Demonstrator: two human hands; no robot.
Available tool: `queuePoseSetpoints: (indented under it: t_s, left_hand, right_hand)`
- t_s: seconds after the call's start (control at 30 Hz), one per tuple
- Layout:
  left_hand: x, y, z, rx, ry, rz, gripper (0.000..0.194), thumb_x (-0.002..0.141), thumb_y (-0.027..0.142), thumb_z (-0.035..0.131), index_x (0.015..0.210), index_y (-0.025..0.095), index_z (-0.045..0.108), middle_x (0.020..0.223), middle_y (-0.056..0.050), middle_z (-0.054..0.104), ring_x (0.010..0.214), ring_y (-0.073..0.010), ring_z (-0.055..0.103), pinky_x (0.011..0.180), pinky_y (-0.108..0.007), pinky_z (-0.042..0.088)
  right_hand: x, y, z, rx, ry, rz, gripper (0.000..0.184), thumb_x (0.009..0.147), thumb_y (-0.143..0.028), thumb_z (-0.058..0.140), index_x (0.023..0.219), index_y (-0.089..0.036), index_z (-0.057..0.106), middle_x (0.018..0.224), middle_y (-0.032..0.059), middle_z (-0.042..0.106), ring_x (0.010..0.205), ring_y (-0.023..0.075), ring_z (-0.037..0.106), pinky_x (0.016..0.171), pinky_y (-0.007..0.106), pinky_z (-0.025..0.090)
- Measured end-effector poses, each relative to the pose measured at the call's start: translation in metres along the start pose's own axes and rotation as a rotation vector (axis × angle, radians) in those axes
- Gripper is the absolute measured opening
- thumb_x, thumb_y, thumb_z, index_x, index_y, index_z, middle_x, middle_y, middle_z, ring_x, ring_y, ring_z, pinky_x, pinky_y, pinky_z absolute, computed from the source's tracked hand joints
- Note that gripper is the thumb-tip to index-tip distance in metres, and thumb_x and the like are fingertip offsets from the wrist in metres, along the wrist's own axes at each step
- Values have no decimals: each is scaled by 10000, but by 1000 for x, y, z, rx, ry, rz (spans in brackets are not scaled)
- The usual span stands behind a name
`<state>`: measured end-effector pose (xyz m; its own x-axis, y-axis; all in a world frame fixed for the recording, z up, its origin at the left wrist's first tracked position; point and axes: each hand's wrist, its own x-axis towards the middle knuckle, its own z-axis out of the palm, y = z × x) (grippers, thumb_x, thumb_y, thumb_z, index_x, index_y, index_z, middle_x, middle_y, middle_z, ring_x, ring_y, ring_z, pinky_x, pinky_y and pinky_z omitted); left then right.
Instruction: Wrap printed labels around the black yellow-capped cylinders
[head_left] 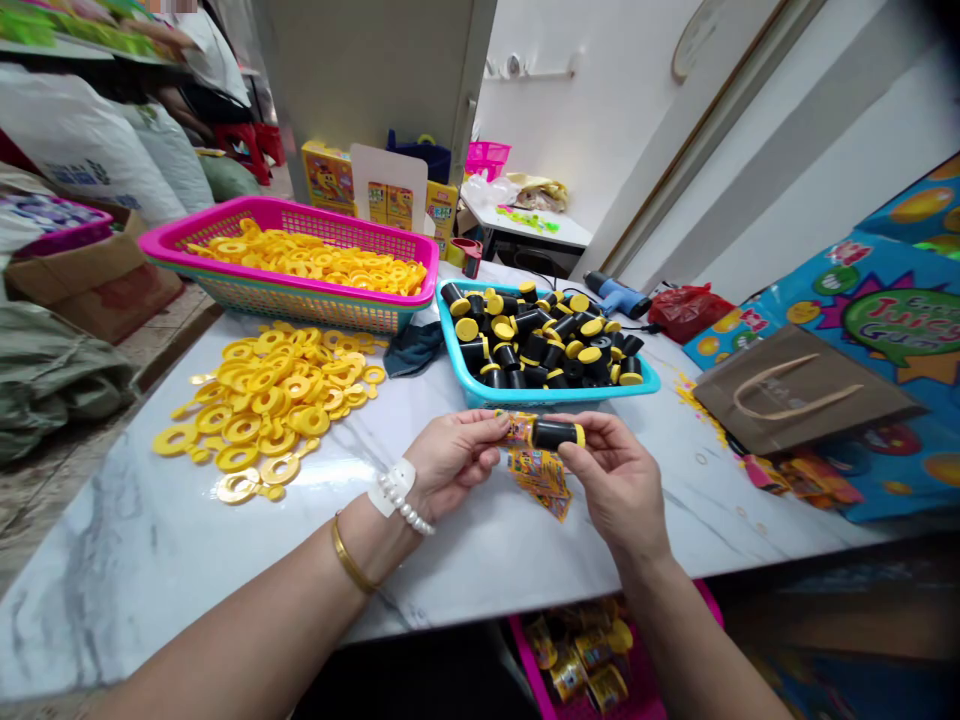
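Note:
Between my hands, above the marble-patterned table (480, 560), is a small black canister (553, 434) with a yellow cap, lying sideways. My right hand (619, 475) grips it at the capped end with thumb and fingers. My left hand (457, 455) pinches a printed orange wrapper sleeve (519, 430) at the canister's other end; I cannot tell how far the canister is inside it. More printed wrappers (546, 482) lie just below, on or over the table. Behind my hands stands a blue basket (525, 397) full of similar black canisters with yellow caps.
A pile of yellow ring-shaped pieces (262, 400) lies at left, before a pink basket (300, 212) of similar pieces. A blue heat gun (619, 297) lies behind the canisters. At right are a brown paper bag (795, 390) and blue printed boxes. Below sits a pink basket (534, 680) of wrapped canisters.

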<state>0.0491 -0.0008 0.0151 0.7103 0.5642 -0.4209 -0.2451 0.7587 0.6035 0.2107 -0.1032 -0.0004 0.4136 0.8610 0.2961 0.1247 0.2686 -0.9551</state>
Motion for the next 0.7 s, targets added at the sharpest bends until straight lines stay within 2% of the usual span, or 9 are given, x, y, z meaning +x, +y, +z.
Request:
queuePoseSetpoints:
  t_s: [0.1,0.3,0.43,0.6,0.7]
  left_hand:
    - [-1,-2,1,-3,-23,5,84,910,67,583,833,75,617,754,-37,642,362,17,388,280,-86,157]
    - [0,-4,1,-21,-9,23,130,921,72,564,803,77,619,715,-34,640,356,17,368,277,-85,157]
    - [1,-5,1,-17,-10,38,126,917,73,562,813,70,631,703,-30,631,351,23,351,285,-84,154]
    - [0,-8,3,31,-4,42,68,897,109,594,833,102,615,739,-41,655,343,4,377,292,-116,144]
    - [1,-11,2,76,29,115,64,849,141,664,822,107,618,701,-23,635,371,-9,403,318,-125,171]
  right_hand:
    - [-4,-4,2,-171,53,-43,249,823,-255,788,1027,-231,648,1105,68,761,969,190,734,843,303,608]
    - [-13,-7,5,-288,7,-138,268,829,-223,761,1022,-239,576,1232,106,723,1048,225,731,899,363,613]
    - [-16,-7,4,-387,-3,-197,277,816,-190,765,1024,-236,588,1233,109,725,1062,231,732,940,376,605]
    - [-14,-3,7,-334,31,-272,320,827,-178,752,1090,-232,577,1287,124,698,1089,239,723,935,393,610]
    - [-15,1,10,-292,7,-302,355,830,-158,748,1125,-242,569,1206,97,733,1047,233,737,882,383,628]
